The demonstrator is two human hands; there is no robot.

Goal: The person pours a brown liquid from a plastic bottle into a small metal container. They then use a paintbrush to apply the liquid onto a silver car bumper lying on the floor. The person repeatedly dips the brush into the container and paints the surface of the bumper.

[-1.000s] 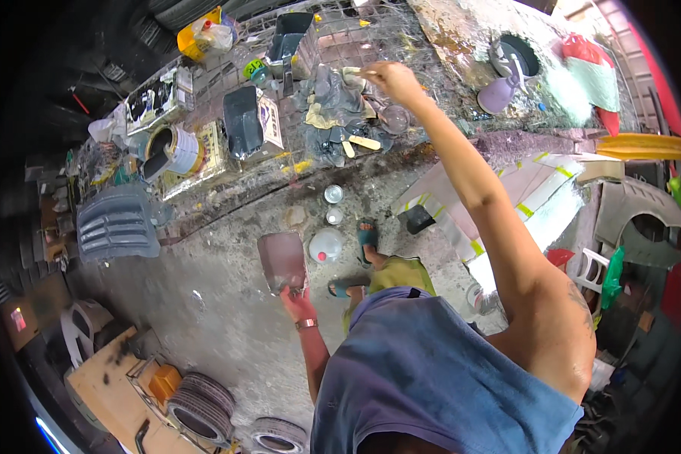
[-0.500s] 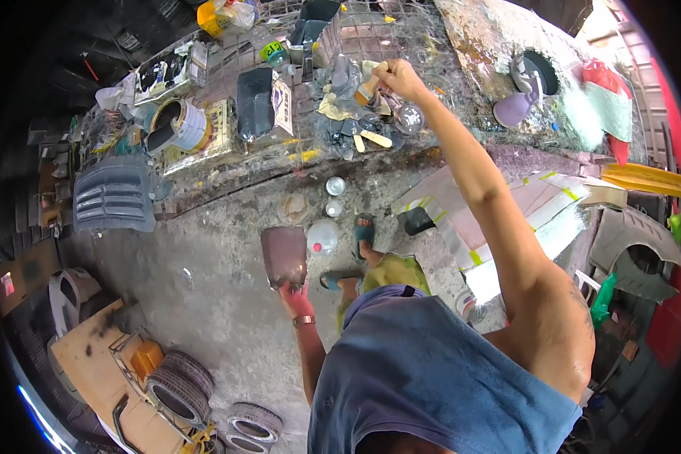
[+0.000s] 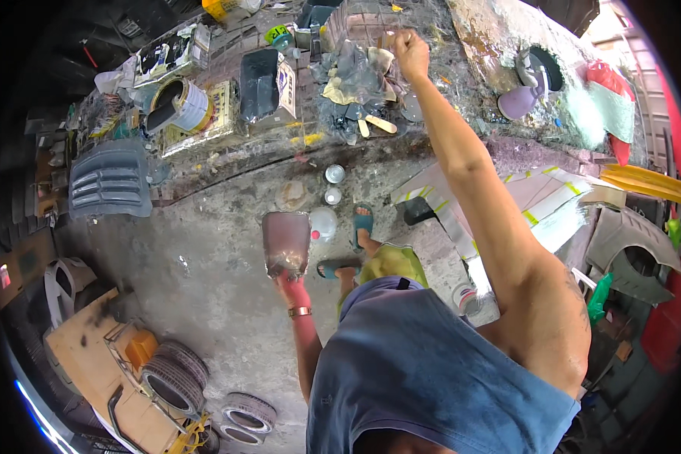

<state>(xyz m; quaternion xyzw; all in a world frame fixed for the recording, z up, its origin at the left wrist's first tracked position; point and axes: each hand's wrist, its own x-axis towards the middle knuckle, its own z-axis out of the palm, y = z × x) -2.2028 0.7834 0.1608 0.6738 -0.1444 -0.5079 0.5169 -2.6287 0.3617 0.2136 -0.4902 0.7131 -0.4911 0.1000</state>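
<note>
My right hand (image 3: 412, 53) is stretched out over the far worktable, closed on a paintbrush (image 3: 387, 40) with brown bristles. Just nearer than the brush lies a heap of crumpled grey and cream rags (image 3: 356, 74). Two wooden sticks (image 3: 380, 124) rest beside dark scraps near the table's front edge. Low at my left side, my left hand (image 3: 290, 289) grips the near end of a rectangular, tray-like container (image 3: 286, 240), brownish grey inside with a shiny near end. The fingers under it are mostly hidden.
Left on the table are a dark cut-open container (image 3: 259, 85) and a tilted paint can (image 3: 185, 110). A purple spray bottle (image 3: 518, 102) lies at the right. Masked panels (image 3: 507, 193) lean below. Small cups (image 3: 334, 174) and a clear jug (image 3: 323, 225) stand near my feet. Tyres (image 3: 172, 378) lie lower left.
My right hand has moved farther away over the table, carrying the paintbrush off the rags. The container in my left hand has shifted slightly and tipped, showing more of its shiny near end.
</note>
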